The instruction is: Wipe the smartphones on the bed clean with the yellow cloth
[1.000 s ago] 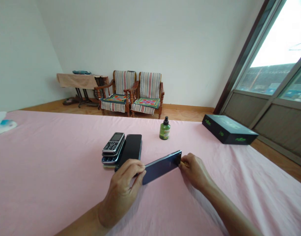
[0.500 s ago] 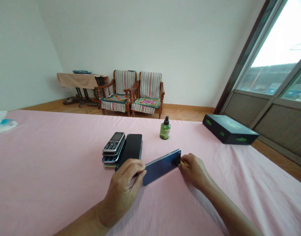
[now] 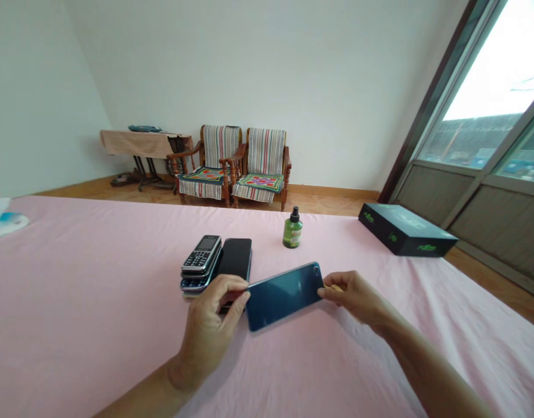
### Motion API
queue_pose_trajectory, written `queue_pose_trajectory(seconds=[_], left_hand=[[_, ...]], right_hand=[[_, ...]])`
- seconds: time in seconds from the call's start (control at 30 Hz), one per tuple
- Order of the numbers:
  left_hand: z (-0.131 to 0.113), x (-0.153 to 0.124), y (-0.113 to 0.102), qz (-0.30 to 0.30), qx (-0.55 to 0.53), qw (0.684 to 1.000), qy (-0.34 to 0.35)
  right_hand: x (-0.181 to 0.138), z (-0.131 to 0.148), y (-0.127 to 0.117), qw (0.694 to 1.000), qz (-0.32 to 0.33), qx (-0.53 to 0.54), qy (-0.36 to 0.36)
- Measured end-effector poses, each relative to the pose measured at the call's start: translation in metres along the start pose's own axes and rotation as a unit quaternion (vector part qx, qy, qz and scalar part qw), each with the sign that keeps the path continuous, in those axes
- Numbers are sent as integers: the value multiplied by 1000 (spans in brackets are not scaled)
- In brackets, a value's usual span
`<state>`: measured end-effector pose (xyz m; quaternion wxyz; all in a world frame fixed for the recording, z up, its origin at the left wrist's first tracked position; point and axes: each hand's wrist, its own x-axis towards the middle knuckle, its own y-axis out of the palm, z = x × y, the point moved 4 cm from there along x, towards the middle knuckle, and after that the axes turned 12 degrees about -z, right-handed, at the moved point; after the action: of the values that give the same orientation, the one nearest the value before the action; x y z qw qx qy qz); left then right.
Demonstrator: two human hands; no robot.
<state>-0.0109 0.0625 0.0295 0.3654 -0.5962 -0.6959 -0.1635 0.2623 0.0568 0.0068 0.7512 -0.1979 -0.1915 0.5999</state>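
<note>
A dark blue smartphone [image 3: 284,295] is held just above the pink tablecloth [image 3: 96,302], its glossy back turned up toward me. My left hand [image 3: 212,328] pinches its near-left end. My right hand [image 3: 356,295] pinches its far-right end, fingers closed on the edge. Just behind my left hand lies a stack of keypad phones [image 3: 201,261] with a black smartphone [image 3: 235,258] beside them.
A small green spray bottle [image 3: 292,229] stands behind the phones. A black flat box [image 3: 406,229] lies at the table's right edge. A white and blue packet [image 3: 3,219] sits at the far left. Two wooden armchairs [image 3: 234,165] stand by the wall.
The blue smartphone has been turned from nearly edge-on to flat, so its broad back now faces up. Both hands kept hold of its ends and shifted slightly.
</note>
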Motion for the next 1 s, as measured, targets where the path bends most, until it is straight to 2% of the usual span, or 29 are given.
queue_pose_trajectory(seconds=[0.1, 0.17, 0.33, 0.53, 0.67, 0.77, 0.83, 1.0], left_hand=[[6, 4, -2, -9, -26, 997, -72], [4, 5, -3, -15, -26, 997, -69], [-11, 3, 0, 18, -3, 999, 46], [-22, -5, 2, 39, 75, 974, 211], [-25, -12, 7, 91, 81, 956, 266], [-27, -19, 12, 142, 55, 952, 266], [-28, -21, 15, 154, 40, 955, 250], [-24, -18, 17, 135, 7, 976, 169]], right_hand=[[-4, 2, -6, 993, 45, 83, 72], [-4, 1, -8, 986, 55, 128, 93], [0, -5, -8, 966, 55, 209, 141], [0, -4, -10, 963, 42, 209, 165], [1, -5, -10, 958, 44, 219, 179], [2, -5, -9, 960, 35, 217, 174], [2, -5, -9, 965, 23, 199, 168], [-3, 1, -13, 984, -54, 84, 148]])
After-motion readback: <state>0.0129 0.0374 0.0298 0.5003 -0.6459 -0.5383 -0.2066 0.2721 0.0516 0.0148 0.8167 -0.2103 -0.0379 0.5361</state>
